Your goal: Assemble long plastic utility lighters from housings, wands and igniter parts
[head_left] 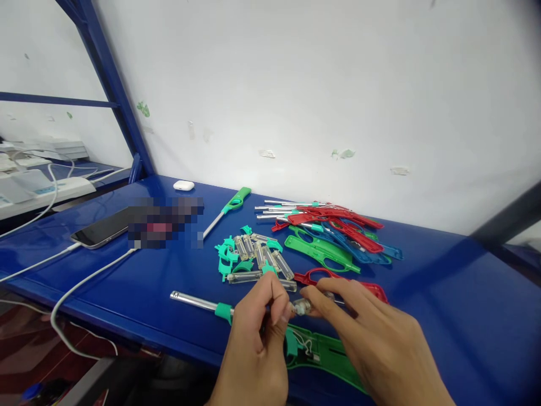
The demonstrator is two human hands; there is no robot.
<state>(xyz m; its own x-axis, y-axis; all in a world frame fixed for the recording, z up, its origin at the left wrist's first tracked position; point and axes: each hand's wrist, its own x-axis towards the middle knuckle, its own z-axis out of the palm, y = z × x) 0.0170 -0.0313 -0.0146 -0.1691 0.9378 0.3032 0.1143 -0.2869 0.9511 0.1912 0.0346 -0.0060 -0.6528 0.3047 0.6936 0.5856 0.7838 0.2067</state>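
Note:
My right hand [372, 332] has its fingers closed round a clear lighter fuel tank [302, 306], most of it hidden by the fingers. Beside the tank's near end, my left hand [264, 332] is pinched shut. Whatever sits between its thumb and finger is hidden. Beneath both hands lies an opened green lighter shell [329, 352], with thin white wires and a teal trigger [291, 345] in it. Its metal barrel [194, 301] reaches out to the left, with a teal collar [224, 312].
Beyond my hands are several clear fuel tanks [282, 265] and teal triggers [226, 256]. Red, green and blue lighter shells [321, 251] are piled behind, at right. A closed green lighter [236, 200], a phone [107, 225], a white earbud case [183, 185] and cables lie leftward.

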